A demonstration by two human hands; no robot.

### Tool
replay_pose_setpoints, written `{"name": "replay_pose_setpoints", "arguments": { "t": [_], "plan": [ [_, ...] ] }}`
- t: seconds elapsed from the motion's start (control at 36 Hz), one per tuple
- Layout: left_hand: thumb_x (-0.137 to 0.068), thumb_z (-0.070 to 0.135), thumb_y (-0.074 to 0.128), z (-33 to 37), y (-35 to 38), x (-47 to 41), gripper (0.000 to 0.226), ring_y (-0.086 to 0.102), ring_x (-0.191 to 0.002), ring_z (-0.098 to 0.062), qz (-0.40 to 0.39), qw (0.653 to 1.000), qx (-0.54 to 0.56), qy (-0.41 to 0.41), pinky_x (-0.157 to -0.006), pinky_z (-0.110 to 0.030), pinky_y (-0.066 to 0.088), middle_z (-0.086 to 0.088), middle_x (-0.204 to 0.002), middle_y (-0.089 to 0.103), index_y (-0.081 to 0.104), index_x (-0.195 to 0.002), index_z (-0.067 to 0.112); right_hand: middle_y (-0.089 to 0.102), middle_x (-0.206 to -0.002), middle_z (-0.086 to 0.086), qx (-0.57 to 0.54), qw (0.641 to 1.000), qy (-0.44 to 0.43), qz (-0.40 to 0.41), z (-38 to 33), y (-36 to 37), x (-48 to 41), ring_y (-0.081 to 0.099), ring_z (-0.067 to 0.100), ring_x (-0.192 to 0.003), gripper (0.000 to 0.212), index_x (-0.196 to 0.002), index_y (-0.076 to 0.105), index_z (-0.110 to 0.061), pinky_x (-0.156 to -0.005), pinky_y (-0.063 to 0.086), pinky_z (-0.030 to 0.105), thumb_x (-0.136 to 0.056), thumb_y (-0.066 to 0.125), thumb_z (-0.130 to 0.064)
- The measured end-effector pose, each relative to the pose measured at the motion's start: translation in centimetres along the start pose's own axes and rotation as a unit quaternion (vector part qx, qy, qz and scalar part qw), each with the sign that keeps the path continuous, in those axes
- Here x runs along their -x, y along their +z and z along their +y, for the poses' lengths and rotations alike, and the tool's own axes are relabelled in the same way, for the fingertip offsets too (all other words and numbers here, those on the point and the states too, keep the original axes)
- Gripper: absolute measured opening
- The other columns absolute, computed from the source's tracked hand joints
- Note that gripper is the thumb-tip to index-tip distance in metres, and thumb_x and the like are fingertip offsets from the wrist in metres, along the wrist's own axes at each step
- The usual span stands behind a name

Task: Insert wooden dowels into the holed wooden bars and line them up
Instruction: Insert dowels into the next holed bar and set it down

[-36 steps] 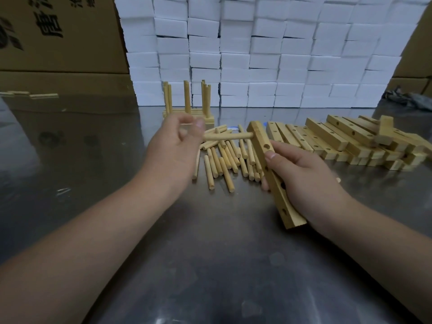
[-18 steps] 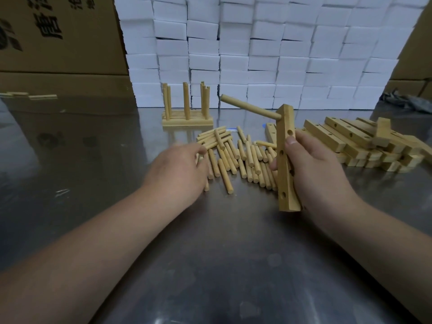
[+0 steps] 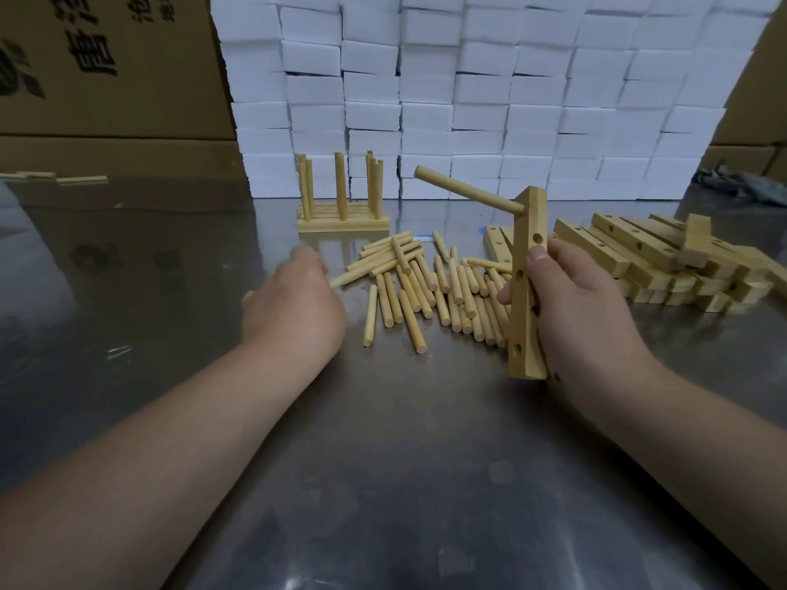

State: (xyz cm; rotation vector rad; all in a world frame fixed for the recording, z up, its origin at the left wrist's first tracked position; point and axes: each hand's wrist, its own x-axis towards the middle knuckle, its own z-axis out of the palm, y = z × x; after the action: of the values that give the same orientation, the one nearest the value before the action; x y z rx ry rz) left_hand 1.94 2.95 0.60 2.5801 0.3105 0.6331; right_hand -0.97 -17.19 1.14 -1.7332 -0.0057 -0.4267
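Your right hand grips the holed bar upright, a dowel in its top hole; your left hand is at the loose dowels, grip impossible to tell

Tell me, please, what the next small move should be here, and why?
Probably the left hand should lift one dowel from the loose pile and bring it to the empty hole below the inserted dowel. The right hand grips the bar upright, only its top hole is filled, and the left hand is at the pile.
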Motion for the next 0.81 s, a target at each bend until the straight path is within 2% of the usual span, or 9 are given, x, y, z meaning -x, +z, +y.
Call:
{"name": "replay_pose_setpoints", "arguments": {
  "t": [0.11, 0.17, 0.28, 0.33, 0.42, 0.5, 0.58, 0.69, 0.81],
  "plan": [
    [-0.095, 0.012, 0.039, 0.5, -0.4, 0.3, 0.028, 0.047, -0.094, -0.021, 0.029, 0.995, 0.088, 0.047, -0.076, -0.029, 0.033, -0.001, -0.107, 0.048, 0.05, -0.12, 0.019, 0.062, -0.058, -0.014, -0.016, 1.0, 0.012, 0.016, -0.5, 0.0, 0.1, 0.053, 0.016, -0.074, 0.024, -0.088, 0.057, -0.029, -0.085, 0.049, 0.056, -0.099, 0.036, -0.032],
    [-0.097, 0.013, 0.036, 0.8, -0.5, 0.7, 0.031, 0.044, -0.092, -0.016, 0.027, 0.986, 0.123, 0.106, -0.076, -0.026, 0.033, -0.005, -0.113, 0.048, 0.054, -0.122, 0.017, 0.061, -0.057, -0.014, -0.022, 0.999, 0.027, 0.016, -0.7, -0.1, 0.2, 0.051, 0.015, -0.072, 0.029, -0.097, 0.06, -0.018, -0.08, 0.049, 0.049, -0.1, 0.034, -0.031],
    [-0.096, 0.014, 0.037, 1.5, -1.0, 2.0, 0.031, 0.044, -0.077, -0.007, 0.006, 0.957, 0.208, 0.2, -0.061, -0.009, 0.034, 0.012, -0.091, 0.045, 0.059, -0.117, 0.02, 0.059, -0.061, -0.011, -0.037, 0.999, 0.035, 0.003, -0.8, -0.3, 0.2, 0.051, 0.014, -0.072, 0.029, -0.101, 0.061, -0.016, -0.074, 0.042, 0.04, -0.099, 0.033, -0.026],
    [-0.094, 0.018, 0.037, 1.9, -1.2, 2.7, 0.03, 0.046, -0.079, -0.006, -0.01, 0.946, 0.218, 0.239, -0.06, -0.01, 0.034, 0.013, -0.088, 0.044, 0.06, -0.114, 0.019, 0.061, -0.062, -0.011, -0.055, 0.998, 0.04, -0.002, -0.8, -0.3, 0.3, 0.053, 0.014, -0.076, 0.029, -0.106, 0.062, -0.02, -0.078, 0.042, 0.04, -0.099, 0.034, -0.025],
    [-0.091, 0.024, 0.038, 2.4, -1.5, 3.4, 0.03, 0.045, -0.077, -0.004, -0.022, 0.936, 0.198, 0.289, -0.063, -0.014, 0.034, 0.013, -0.085, 0.044, 0.06, -0.11, 0.017, 0.064, -0.068, -0.012, -0.063, 0.997, 0.039, -0.005, -0.8, 0.0, 0.3, 0.053, 0.017, -0.102, 0.031, -0.11, 0.065, -0.026, -0.1, 0.038, 0.044, -0.098, 0.036, -0.026],
    [-0.088, 0.031, 0.036, 2.6, -1.5, 3.7, 0.035, 0.044, -0.075, 0.0, -0.036, 0.931, 0.192, 0.307, -0.062, -0.011, 0.033, 0.016, -0.081, 0.042, 0.062, -0.107, 0.017, 0.063, -0.063, -0.012, -0.066, 0.997, 0.033, -0.018, -0.9, 0.3, 0.6, 0.052, 0.013, -0.087, 0.033, -0.121, 0.06, -0.027, -0.088, 0.039, 0.04, -0.098, 0.036, -0.027],
    [-0.088, 0.031, 0.038, 2.6, -1.6, 3.8, 0.033, 0.044, -0.076, 0.001, -0.038, 0.932, 0.19, 0.308, -0.061, -0.008, 0.032, 0.017, -0.08, 0.043, 0.063, -0.106, 0.019, 0.069, -0.086, -0.009, -0.046, 0.999, 0.006, -0.029, -1.1, 0.6, 0.9, 0.056, 0.013, -0.1, 0.034, -0.11, 0.066, -0.033, -0.096, 0.039, 0.039, -0.098, 0.036, -0.025],
    [-0.089, 0.031, 0.04, 2.5, -1.5, 3.9, 0.032, 0.046, -0.082, -0.002, -0.04, 0.933, 0.183, 0.307, -0.064, -0.01, 0.032, 0.015, -0.081, 0.045, 0.064, -0.107, 0.021, 0.064, -0.097, -0.001, -0.05, 0.998, -0.004, -0.034, -1.2, 0.8, 1.3, 0.06, -0.005, -0.065, 0.037, -0.13, 0.053, -0.032, -0.072, 0.041, 0.028, -0.099, 0.036, -0.023],
    [-0.09, 0.028, 0.044, 2.4, -1.6, 3.9, 0.028, 0.047, -0.077, -0.006, -0.04, 0.931, 0.199, 0.302, -0.061, -0.016, 0.034, 0.013, -0.079, 0.045, 0.065, -0.108, 0.024, 0.065, -0.067, -0.009, -0.041, 0.999, -0.003, -0.034, -1.1, 0.8, 1.1, 0.06, 0.004, -0.078, 0.037, -0.13, 0.053, -0.034, -0.081, 0.043, 0.035, -0.098, 0.037, -0.024]
  ]
}}
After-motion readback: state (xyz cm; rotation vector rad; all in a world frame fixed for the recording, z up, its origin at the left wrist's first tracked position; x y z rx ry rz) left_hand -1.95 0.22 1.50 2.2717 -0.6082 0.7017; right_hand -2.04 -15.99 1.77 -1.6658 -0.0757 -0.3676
